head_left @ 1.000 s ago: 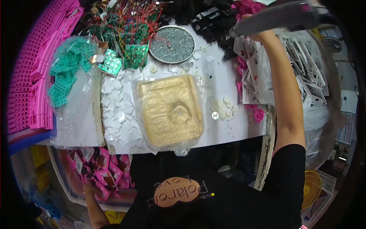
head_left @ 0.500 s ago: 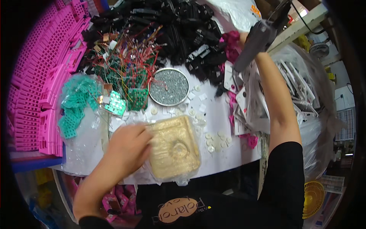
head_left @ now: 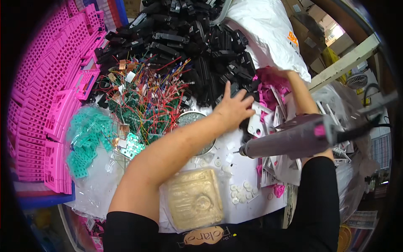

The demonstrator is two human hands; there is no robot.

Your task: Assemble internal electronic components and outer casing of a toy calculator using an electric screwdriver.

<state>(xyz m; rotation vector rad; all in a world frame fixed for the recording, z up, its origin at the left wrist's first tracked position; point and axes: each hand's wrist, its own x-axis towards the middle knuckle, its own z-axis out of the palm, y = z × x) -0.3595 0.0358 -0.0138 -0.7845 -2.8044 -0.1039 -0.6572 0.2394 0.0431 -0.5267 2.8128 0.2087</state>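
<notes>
right hand (head_left: 283,74): partly hidden | dish (head_left: 194,112): partly behind left forearm (head_left: 180,145) | fan (head_left: 344,239): cropped below

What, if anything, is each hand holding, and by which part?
The left hand, spread open near the black parts, visibly holds nothing. The right hand is at the pink pieces; any hold there cannot be told.

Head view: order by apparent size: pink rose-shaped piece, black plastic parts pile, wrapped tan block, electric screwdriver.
1. Black plastic parts pile
2. Wrapped tan block, electric screwdriver: unsure, the latter is nearer the camera
3. Pink rose-shaped piece
</notes>
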